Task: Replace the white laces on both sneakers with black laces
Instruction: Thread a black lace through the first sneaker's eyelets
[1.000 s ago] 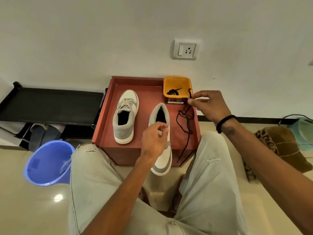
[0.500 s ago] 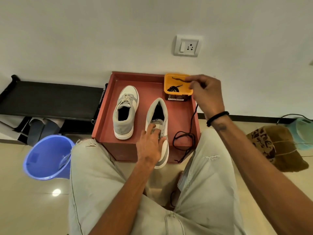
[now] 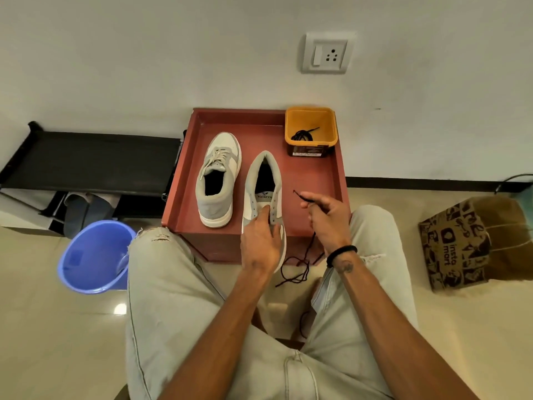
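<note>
the black lace point(image 3: 300, 264) is light, limp cord, so it probably handles best by its stiff tip. the right hand point(image 3: 328, 219) pinches it just behind that tip, which points toward the bare shoe point(image 3: 264, 203). the rest trails over the front edge of the red table point(image 3: 326, 174) and loops on the floor between the knees.

the left hand point(image 3: 261, 241) rests on the bare shoe with fingers curled at the tongue and eyelets, steadying it; its toe overhangs the table's front edge. this shoe looks soft in the upper, firm in the sole and light enough to tip.

the other shoe point(image 3: 217, 180) stands beside it, white laces still in. a second black lace lies coiled in the orange tub point(image 3: 311, 131) at the table's far right corner.

the table is low and rimmed, against a pale wall. a blue bucket point(image 3: 95, 255) and a printed paper bag point(image 3: 461, 243) sit on the glossy tiled floor.
</note>
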A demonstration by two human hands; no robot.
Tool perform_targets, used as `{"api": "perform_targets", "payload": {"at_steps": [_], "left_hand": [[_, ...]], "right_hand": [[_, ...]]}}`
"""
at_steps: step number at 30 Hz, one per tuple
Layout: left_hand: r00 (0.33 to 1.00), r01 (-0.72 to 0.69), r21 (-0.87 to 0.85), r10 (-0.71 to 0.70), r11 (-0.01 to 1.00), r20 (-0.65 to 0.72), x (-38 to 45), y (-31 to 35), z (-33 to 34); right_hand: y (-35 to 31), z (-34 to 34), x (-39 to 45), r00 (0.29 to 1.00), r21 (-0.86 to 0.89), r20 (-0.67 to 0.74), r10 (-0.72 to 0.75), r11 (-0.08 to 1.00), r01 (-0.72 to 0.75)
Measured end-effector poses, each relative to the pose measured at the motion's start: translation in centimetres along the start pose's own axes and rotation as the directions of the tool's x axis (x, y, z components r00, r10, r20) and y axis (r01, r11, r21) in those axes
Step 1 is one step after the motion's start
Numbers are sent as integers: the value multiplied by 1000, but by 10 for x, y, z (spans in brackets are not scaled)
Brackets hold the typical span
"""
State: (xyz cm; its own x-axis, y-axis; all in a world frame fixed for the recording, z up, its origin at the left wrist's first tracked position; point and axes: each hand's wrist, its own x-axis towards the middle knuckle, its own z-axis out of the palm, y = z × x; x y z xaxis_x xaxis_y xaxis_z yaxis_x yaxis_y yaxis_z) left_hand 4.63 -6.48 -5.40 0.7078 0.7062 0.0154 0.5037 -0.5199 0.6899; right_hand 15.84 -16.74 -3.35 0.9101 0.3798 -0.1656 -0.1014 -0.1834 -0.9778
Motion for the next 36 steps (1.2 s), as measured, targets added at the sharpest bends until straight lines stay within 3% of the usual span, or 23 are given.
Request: {"api": "perform_targets", "payload": {"at_steps": [4,9,12,13,15,17,19,21,23,24,26,28,30,32,34,36], "left_hand": [[997,82,-124,-83,989,-1,1,-1,1],[994,47,-238,-68,970,-81,-4,-3,1],[974,-109,-191,66,975,-219,-9,9,0],[978,-155,-185,123,970,-171,-11,14,-1],[979,-100,-201,133,974,156,-15,22,6],[887,-21,-60,46,998,460,-23,24,16],[856,-5,-4,7,1000,517,-26,19,26],[873,71,-103,-12,992,487,-22,20,22],[923,78,-270,33,960,384,-6,33,2],[950,32,-329,73,944,302,5,41,-12],[969,-108,-347,176,932,171,29,64,-49],[928,-285,-363,350,887,126,43,92,-87],[855,-370,-423,482,827,195,48,117,-113],[821,-360,-508,524,783,226,49,128,-126],[862,-335,-575,489,746,133,52,122,-127],[929,-263,-584,364,768,60,57,106,-121]], "right_hand": [[-6,-4,-1,998,-34,8,-54,998,55],[-20,-4,-2,996,107,15,-84,991,82],[-39,-3,1,998,233,40,-39,972,29],[-46,-3,0,997,289,67,-30,957,9],[-66,-4,-4,990,408,140,-34,912,-27],[-92,-7,-4,977,522,201,-65,852,-50],[-120,-15,-3,965,584,228,-127,811,-31],[-140,-28,0,962,502,195,-193,862,71],[-146,-45,0,950,153,146,-278,955,256],[-142,-54,-1,939,-71,167,-301,946,316],[-122,-63,-1,936,-409,316,-154,868,281],[-103,-58,-5,904,-581,421,79,789,202],[-96,-44,-4,896,-574,439,73,790,217],[-108,-35,0,906,-473,418,-72,834,284],[-131,-32,7,897,-346,399,-193,874,342],[-161,-32,13,895,-263,370,-249,896,358]]}}
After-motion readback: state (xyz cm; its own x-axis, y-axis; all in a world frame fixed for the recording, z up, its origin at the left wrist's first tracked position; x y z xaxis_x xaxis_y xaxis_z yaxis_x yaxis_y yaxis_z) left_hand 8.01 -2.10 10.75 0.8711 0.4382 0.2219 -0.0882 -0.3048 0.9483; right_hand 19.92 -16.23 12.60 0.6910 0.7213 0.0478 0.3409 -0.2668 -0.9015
